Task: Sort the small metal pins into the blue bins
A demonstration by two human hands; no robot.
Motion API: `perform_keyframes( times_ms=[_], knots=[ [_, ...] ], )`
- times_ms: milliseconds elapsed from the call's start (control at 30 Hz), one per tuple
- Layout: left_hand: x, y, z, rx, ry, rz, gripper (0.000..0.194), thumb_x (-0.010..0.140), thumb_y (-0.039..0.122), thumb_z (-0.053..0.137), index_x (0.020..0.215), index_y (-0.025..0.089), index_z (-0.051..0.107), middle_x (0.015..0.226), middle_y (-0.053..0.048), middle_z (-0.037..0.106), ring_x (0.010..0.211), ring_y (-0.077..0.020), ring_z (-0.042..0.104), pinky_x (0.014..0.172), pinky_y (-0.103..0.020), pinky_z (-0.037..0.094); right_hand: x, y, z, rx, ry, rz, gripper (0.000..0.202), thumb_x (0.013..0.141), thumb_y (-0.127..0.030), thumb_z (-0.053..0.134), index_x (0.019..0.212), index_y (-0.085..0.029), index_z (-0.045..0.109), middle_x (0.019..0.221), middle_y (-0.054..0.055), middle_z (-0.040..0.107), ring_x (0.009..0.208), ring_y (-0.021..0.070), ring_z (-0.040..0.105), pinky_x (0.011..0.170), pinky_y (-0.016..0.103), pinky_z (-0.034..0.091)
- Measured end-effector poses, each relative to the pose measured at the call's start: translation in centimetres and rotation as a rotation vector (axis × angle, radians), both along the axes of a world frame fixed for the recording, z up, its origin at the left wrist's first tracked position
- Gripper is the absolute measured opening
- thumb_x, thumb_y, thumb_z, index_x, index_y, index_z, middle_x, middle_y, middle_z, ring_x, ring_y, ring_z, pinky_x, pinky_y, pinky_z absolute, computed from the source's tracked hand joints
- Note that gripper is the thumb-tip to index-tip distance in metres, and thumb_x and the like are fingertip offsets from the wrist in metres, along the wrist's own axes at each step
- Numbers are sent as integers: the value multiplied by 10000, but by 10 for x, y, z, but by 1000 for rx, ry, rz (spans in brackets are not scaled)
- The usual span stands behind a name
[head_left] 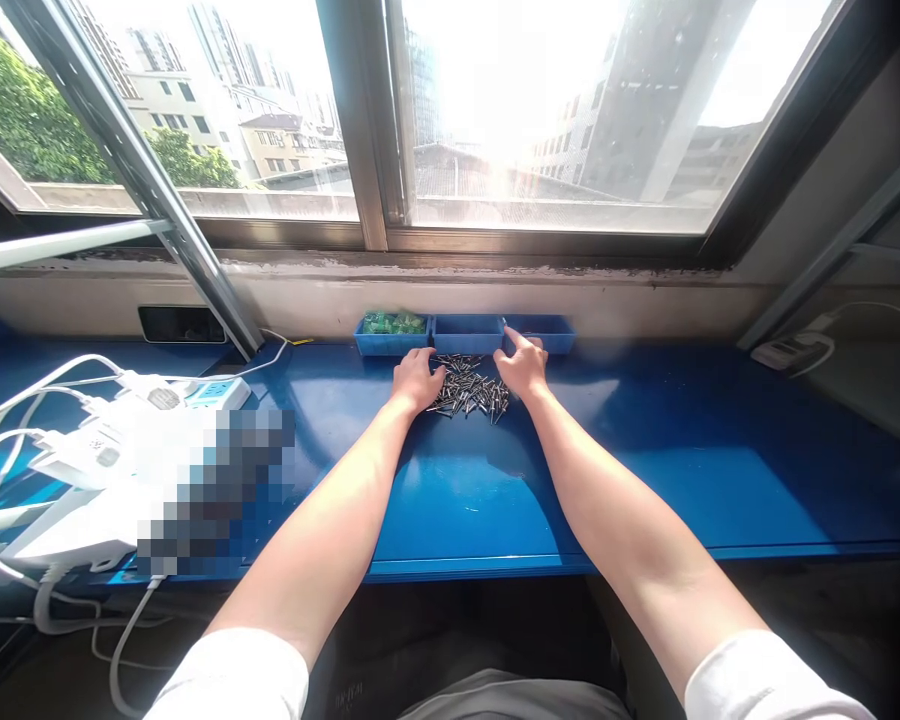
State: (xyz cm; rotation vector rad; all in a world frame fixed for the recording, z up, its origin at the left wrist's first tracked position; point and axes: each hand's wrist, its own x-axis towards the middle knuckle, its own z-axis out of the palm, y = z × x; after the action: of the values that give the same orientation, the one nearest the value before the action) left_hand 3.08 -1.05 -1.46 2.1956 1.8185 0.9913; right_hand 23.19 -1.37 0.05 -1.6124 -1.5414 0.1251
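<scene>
Metal pieces, one loose heap on the counter, blue bins at its twelve o'clock; my left hand at nine, right hand near three, both part-curled, any grip indiscernible to me; hazard, I judge: hasty sweeping could scatter pieces toward six.

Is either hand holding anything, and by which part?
I can't tell: any grip is too small to see. The left hand is at the left edge of the metal pieces, the right hand near the right.
</scene>
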Motion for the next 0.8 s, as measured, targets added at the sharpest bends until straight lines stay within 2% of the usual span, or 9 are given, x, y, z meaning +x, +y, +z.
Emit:
perform_keyframes(
  times_ms=[167,333,467,567,667,733,800],
  knots=[
    [3,-6,6,-91,41,-5,436,834,394,464,1219,201,526,1292,-81,516,1170,-257,483,997,-357,369,3,1,-3,-124,-204,-141,635,741,-333,500,1354,-199,403,1420,49,393,1132,313,371,926,474,335],
    [4,-10,9,-131,73,-12,442,843,411,437,1217,195,530,1304,-81,507,1188,-256,467,996,-352,359,4,6,-7,-253,-283,-156,716,729,-379,514,1390,-182,322,1484,63,268,1130,326,344,914,473,333],
    [4,-8,7,-154,109,-22,457,843,439,430,1220,200,531,1303,-79,511,1198,-256,460,993,-350,351,4,7,-9,-253,-282,-137,729,716,-371,539,1386,-184,321,1503,85,198,1163,338,322,925,477,330],
    [5,-7,5,-173,146,-41,472,846,480,415,1209,207,541,1295,-78,523,1208,-257,452,998,-356,336,-1,5,-10,-133,-251,-118,666,725,-328,536,1351,-164,376,1470,119,245,1198,336,301,948,473,321],
    [6,-7,3,-173,180,-71,479,854,506,389,1195,212,554,1288,-80,535,1205,-257,453,1001,-373,321,-10,1,-10,-2,-231,-22,474,756,-289,500,1209,-153,528,1326,119,425,1184,302,333,972,440,322],
    [7,-7,2,-158,188,-82,482,859,515,373,1182,212,564,1276,-88,544,1196,-263,460,997,-389,318,-16,-2,-10,-2,-235,91,375,775,-319,496,1100,-164,598,1194,108,516,1134,281,383,960,416,344],
    [7,-7,1,-139,184,-89,492,866,530,345,1160,212,579,1256,-98,556,1186,-276,466,988,-414,321,-21,-4,-11,-56,-248,195,356,786,-376,504,1051,-172,625,1114,103,555,1091,273,423,937,402,369]
  ],
)
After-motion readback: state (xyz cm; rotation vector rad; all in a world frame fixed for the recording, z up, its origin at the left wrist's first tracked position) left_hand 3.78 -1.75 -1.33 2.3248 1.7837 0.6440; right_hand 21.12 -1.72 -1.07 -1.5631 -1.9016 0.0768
